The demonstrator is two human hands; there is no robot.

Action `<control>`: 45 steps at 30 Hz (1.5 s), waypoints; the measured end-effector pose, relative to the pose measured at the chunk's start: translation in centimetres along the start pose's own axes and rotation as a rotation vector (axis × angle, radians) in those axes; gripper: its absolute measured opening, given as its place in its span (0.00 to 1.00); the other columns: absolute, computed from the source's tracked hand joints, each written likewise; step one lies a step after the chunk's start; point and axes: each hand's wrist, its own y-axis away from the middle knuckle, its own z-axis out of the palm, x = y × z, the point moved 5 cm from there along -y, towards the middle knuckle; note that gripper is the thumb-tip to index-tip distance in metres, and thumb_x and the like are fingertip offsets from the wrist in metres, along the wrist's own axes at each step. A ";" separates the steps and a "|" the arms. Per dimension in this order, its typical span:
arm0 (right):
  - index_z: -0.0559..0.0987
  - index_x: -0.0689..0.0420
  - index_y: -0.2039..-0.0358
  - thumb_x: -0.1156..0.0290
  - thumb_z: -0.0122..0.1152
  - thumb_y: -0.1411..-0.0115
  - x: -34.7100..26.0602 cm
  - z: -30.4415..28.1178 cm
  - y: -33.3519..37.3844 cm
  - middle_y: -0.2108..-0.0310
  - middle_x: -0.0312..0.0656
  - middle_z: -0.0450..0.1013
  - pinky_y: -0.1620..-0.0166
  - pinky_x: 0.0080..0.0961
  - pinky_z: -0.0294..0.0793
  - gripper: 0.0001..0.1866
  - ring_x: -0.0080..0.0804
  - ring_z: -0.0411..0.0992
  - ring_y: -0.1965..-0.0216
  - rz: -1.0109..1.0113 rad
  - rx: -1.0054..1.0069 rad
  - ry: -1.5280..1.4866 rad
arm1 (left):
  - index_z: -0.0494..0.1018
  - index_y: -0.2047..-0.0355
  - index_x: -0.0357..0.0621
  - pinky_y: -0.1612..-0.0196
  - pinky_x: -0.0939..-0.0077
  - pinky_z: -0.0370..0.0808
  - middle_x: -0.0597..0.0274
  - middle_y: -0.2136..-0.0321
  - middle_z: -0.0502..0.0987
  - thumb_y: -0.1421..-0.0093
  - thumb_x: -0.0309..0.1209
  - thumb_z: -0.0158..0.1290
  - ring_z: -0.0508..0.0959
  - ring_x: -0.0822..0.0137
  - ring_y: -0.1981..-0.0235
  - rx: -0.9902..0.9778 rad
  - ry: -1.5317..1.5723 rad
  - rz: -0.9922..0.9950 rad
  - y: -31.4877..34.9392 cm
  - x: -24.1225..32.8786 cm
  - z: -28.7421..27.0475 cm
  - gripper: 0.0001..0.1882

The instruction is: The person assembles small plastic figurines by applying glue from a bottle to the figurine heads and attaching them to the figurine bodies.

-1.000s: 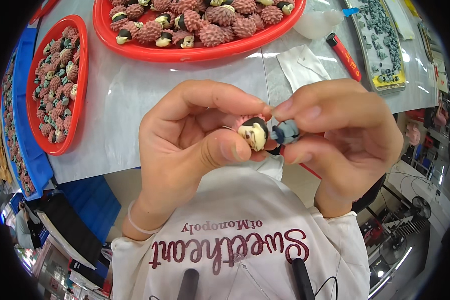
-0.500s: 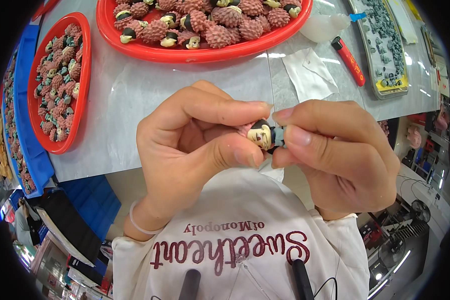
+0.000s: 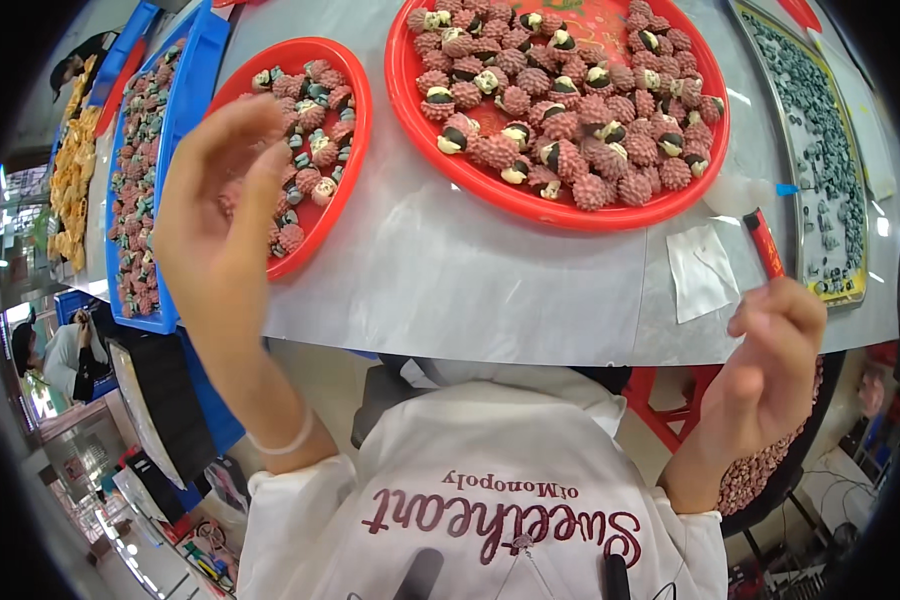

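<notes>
My left hand [image 3: 210, 210] is over the near-left side of the smaller red oval tray [image 3: 355, 190], slightly smeared by motion. Its thumb and forefinger are apart, and no object shows between them. Inside that tray lie many small figurines [image 3: 322, 152] with pink, knobbly bodies, pale faces and grey-blue parts. Part of the heap is hidden behind the hand. At the table's front edge on the right, my right hand [image 3: 760, 375] is raised with fingers loosely bent and the thumb apart, holding nothing visible. It is nearest to a red marker-like stick [image 3: 764, 243].
A larger red tray [image 3: 570, 217] of pink pieces with pale faces stands at the back. A white cloth [image 3: 701, 272] and a translucent bottle [image 3: 735, 195] lie right of it. Further right is a tray of small grey-green parts [image 3: 820, 150]. A blue crate [image 3: 178, 140] stands far left.
Both hands held a small figurine together before my chest; now they are apart. The left has moved left over the smaller tray, the right rightward. The view has shifted, and the figurine cannot be picked out.
</notes>
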 end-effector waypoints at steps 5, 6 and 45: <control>0.71 0.64 0.68 0.60 0.52 0.47 2.4 -1.4 0.0 0.69 0.46 0.63 0.69 0.18 0.60 0.18 0.27 0.60 0.74 0.130 0.105 -0.090 | 0.68 0.59 0.39 0.58 0.76 0.65 0.59 0.63 0.72 0.50 0.21 0.47 0.71 0.64 0.61 -0.221 -0.352 0.328 -1.7 2.6 2.4 0.15; 0.71 0.65 0.68 0.63 0.52 0.47 2.8 -1.9 0.1 0.69 0.46 0.64 0.69 0.17 0.60 0.16 0.26 0.59 0.74 0.144 0.129 -0.083 | 0.69 0.60 0.39 0.58 0.75 0.66 0.57 0.61 0.72 0.51 0.21 0.47 0.70 0.62 0.60 -0.378 -0.283 0.406 -1.7 3.4 4.2 0.15; 0.64 0.62 0.62 0.57 0.59 0.52 3.0 -2.1 -0.4 0.65 0.47 0.63 0.60 0.16 0.60 0.25 0.29 0.62 0.63 0.403 -0.132 -0.413 | 0.65 0.63 0.35 0.64 0.80 0.71 0.47 0.63 0.70 0.49 0.31 0.52 0.73 0.67 0.66 -0.621 1.300 -0.373 7.8 2.7 12.6 0.15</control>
